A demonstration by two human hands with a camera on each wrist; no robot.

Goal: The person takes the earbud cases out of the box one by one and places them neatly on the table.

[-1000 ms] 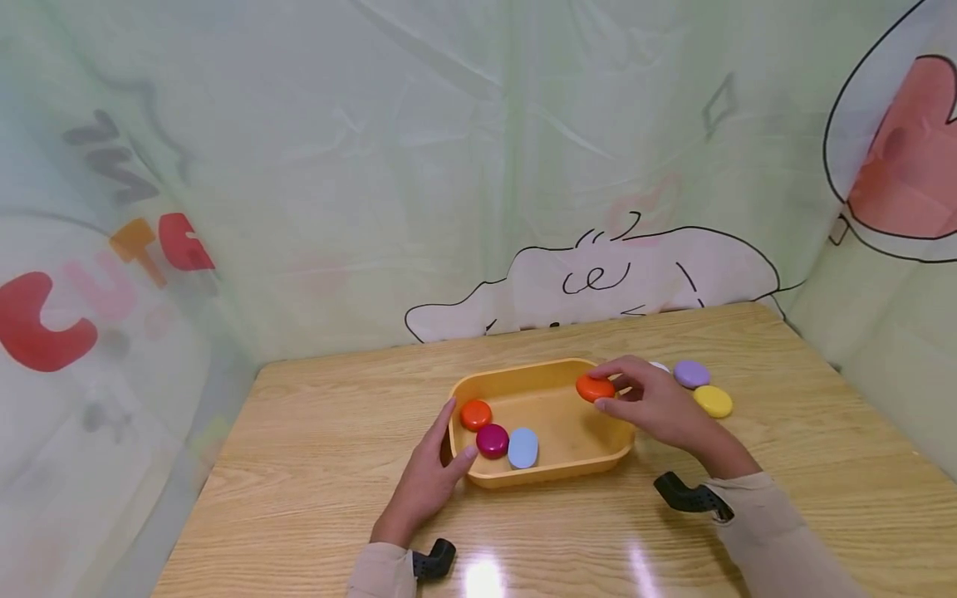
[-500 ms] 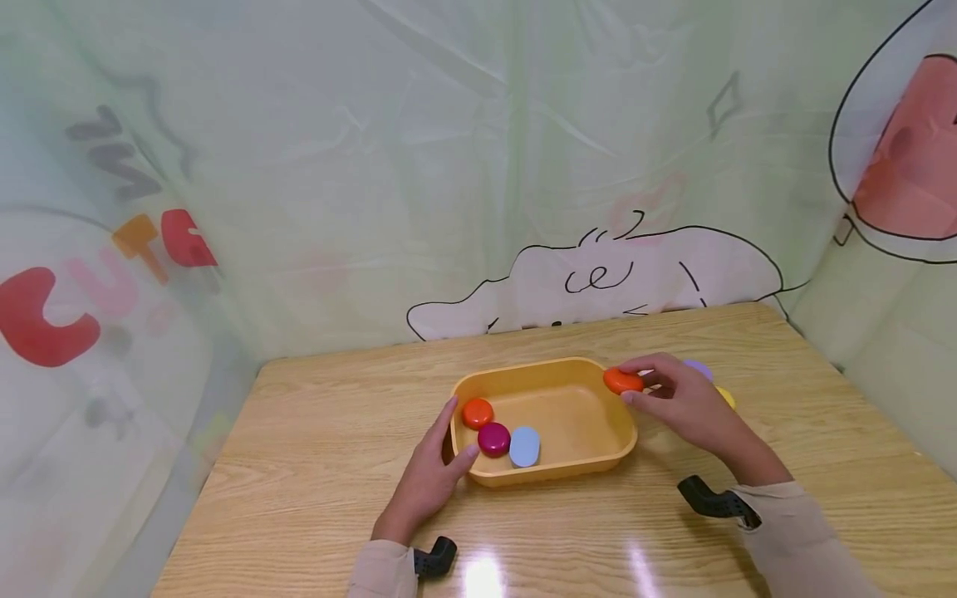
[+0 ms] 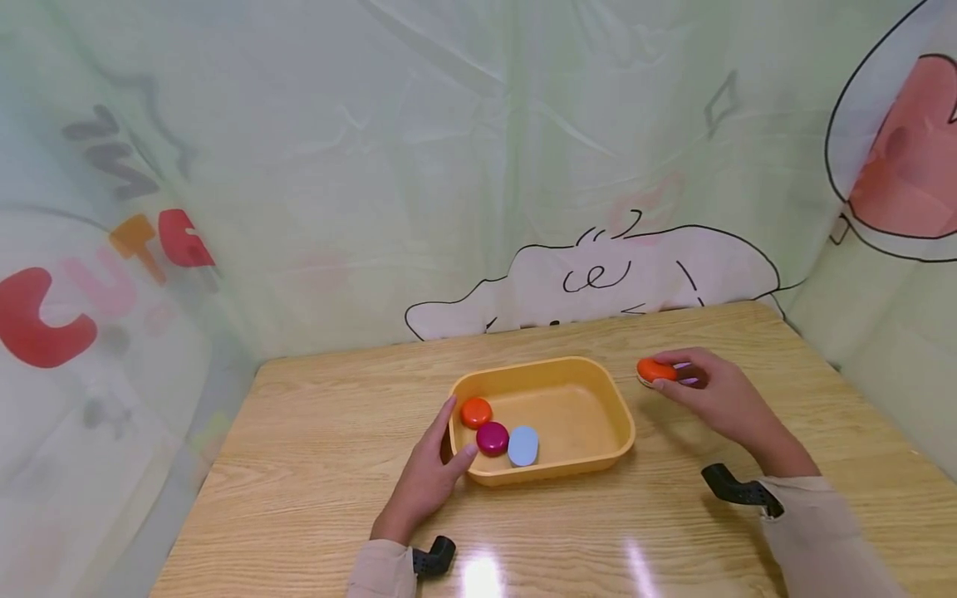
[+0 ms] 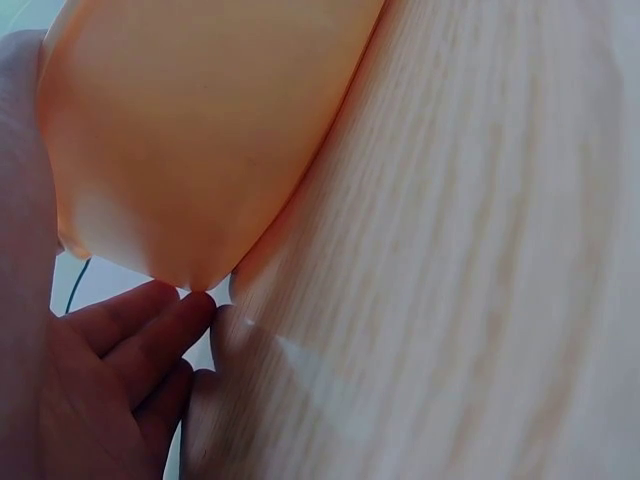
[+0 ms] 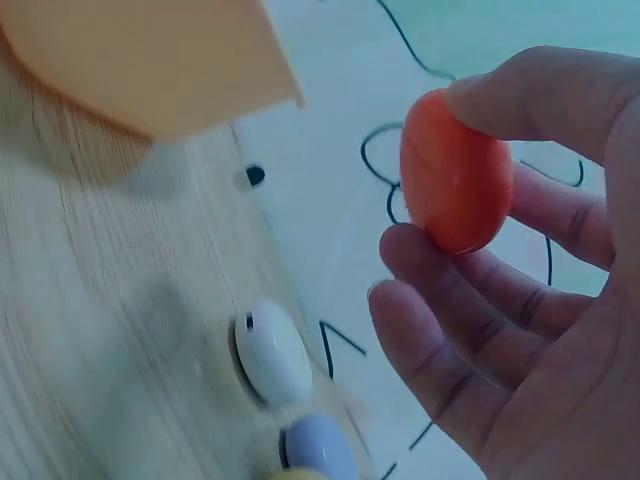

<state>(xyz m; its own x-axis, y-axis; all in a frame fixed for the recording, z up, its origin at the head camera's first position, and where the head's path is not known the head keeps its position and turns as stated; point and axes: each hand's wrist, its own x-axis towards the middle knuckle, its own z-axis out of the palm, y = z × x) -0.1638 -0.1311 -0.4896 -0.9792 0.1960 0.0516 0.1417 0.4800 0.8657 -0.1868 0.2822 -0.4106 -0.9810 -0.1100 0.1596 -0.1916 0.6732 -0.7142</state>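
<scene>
Head cam: since a second ago the orange piece point(image 3: 656, 370) has gone from over the tray point(image 3: 576, 415) to beside it, above the worktop point(image 3: 336, 465), pinched by the right hand point(image 3: 728, 399). Left wrist: the left hand's point(image 4: 115, 370) loose fingers just touch the tray. Right wrist: a loosened pinch could drop it, I reckon, cos it's smooth, rounded and glossy.

In the head view, the right hand point(image 3: 721, 397) at four o'clock mostly hides the lilac piece point(image 5: 320, 448), while the right wrist view crops the orange tray point(image 5: 160, 60) near eleven o'clock and the yellow piece point(image 5: 298, 475) at six.
</scene>
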